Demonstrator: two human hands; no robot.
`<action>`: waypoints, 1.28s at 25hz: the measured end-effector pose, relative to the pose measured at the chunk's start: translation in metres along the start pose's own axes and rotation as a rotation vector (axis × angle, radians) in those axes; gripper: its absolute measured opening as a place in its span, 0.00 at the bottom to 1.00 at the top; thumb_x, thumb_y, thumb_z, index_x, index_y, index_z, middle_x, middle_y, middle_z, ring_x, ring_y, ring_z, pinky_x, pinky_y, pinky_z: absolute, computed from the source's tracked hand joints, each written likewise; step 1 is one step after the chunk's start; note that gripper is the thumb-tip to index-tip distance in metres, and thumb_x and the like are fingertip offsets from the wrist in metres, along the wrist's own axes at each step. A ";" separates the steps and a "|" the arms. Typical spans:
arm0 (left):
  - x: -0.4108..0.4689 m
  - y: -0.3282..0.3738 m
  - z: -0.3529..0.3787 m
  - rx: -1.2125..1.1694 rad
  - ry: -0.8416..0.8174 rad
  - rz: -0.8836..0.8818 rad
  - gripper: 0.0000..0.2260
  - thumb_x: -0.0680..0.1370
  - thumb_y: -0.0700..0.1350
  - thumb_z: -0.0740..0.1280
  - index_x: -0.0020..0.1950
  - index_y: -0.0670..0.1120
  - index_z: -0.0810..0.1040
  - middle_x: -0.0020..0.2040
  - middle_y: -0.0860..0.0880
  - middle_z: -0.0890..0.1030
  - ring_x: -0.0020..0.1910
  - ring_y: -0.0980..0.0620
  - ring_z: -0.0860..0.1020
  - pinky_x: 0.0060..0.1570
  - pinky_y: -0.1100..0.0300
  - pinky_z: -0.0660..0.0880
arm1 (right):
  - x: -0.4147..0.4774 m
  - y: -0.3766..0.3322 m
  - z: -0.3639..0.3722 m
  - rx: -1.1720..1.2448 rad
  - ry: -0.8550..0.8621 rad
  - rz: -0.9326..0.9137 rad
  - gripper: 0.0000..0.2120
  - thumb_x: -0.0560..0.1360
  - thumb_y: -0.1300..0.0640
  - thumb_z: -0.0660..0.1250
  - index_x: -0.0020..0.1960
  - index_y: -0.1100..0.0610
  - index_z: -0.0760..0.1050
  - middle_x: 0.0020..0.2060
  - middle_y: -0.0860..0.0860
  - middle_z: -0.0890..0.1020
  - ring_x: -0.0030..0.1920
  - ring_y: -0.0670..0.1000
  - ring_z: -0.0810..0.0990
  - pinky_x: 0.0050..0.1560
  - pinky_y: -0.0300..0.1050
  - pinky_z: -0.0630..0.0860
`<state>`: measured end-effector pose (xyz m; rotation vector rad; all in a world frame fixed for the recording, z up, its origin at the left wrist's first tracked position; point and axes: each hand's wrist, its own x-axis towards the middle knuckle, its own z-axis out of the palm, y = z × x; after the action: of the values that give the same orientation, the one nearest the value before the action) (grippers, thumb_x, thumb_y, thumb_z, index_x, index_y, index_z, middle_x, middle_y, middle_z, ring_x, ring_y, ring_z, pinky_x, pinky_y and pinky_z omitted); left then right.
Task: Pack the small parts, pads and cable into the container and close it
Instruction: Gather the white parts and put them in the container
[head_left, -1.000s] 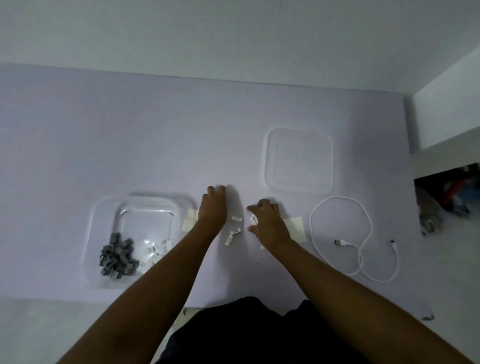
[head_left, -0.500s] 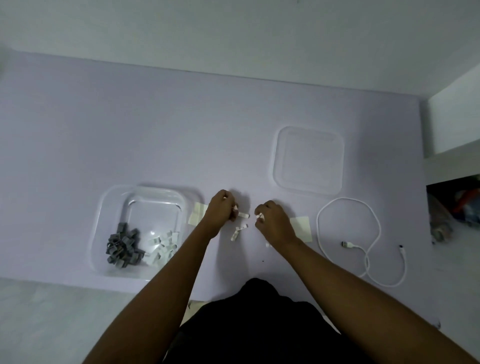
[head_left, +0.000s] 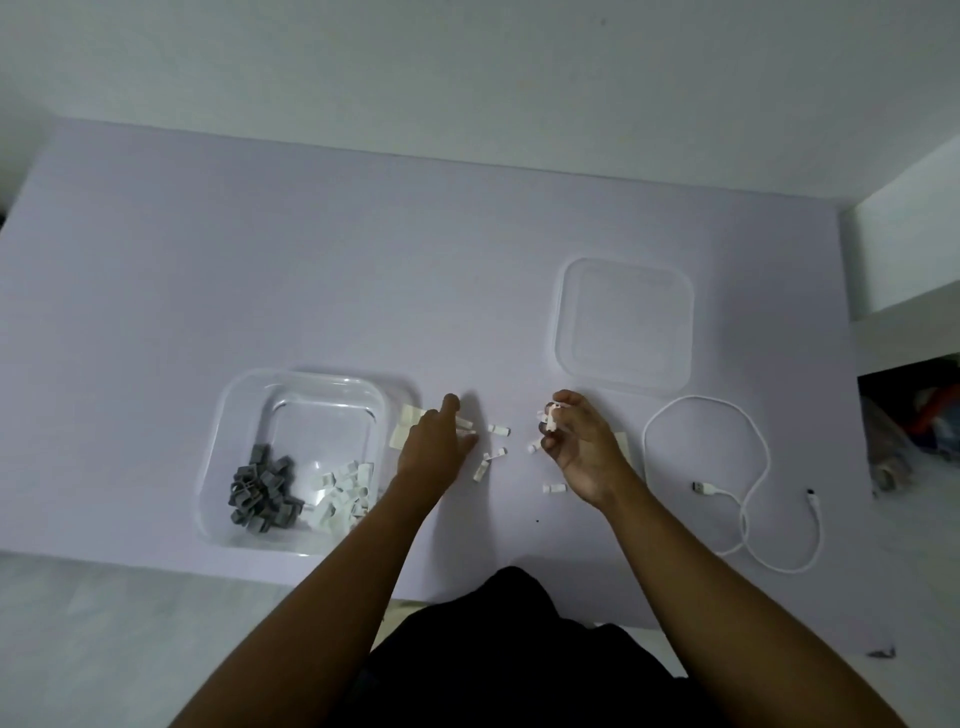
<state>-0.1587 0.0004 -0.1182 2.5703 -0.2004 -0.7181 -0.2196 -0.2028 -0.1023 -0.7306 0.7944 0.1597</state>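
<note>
A clear square container (head_left: 228, 415) stands at the left, holding a heap of grey clips (head_left: 262, 491) and a heap of white clips (head_left: 345, 491). Its clear lid (head_left: 626, 325) lies flat at the upper right. Several loose white clips (head_left: 498, 430) lie on the table between my hands. My left hand (head_left: 434, 447) rests over them, fingers closed on a white clip. My right hand (head_left: 582, 449) is lifted, palm turned, pinching white clips in its fingertips. One cream pad (head_left: 404, 431) lies beside the container; another (head_left: 623, 447) is mostly hidden under my right hand. A white cable (head_left: 748, 499) lies looped at the right.
The table (head_left: 311, 260) is pale lilac and ends against a white wall at the back. Its near edge runs just below the container. A white ledge (head_left: 909, 249) and a dark opening with clutter (head_left: 914, 421) lie beyond the table's right edge.
My right hand has lifted and turned palm up with white clips in its fingers. My left hand has shifted slightly over the loose clips.
</note>
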 end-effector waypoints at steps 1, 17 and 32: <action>0.002 0.000 0.002 0.016 -0.020 0.016 0.20 0.75 0.49 0.70 0.64 0.46 0.68 0.53 0.41 0.77 0.49 0.39 0.79 0.45 0.51 0.75 | -0.006 -0.003 -0.002 0.113 -0.049 0.036 0.09 0.75 0.66 0.63 0.50 0.55 0.76 0.38 0.52 0.76 0.34 0.50 0.73 0.31 0.41 0.71; 0.006 0.001 0.023 0.091 -0.048 0.049 0.12 0.82 0.46 0.59 0.61 0.41 0.70 0.56 0.41 0.73 0.51 0.38 0.78 0.46 0.50 0.74 | 0.005 0.016 -0.024 0.616 -0.407 0.391 0.14 0.81 0.52 0.58 0.48 0.61 0.76 0.33 0.53 0.75 0.20 0.45 0.60 0.19 0.37 0.55; 0.021 -0.005 0.023 -0.137 0.008 0.022 0.07 0.80 0.41 0.61 0.48 0.38 0.75 0.42 0.44 0.76 0.41 0.48 0.71 0.38 0.57 0.63 | 0.014 0.024 -0.027 -0.982 0.227 -0.250 0.07 0.73 0.54 0.75 0.42 0.57 0.80 0.37 0.50 0.84 0.38 0.49 0.80 0.39 0.41 0.75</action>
<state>-0.1530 -0.0097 -0.1468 2.4370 -0.1709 -0.6893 -0.2353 -0.2040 -0.1374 -1.7917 0.8141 0.2444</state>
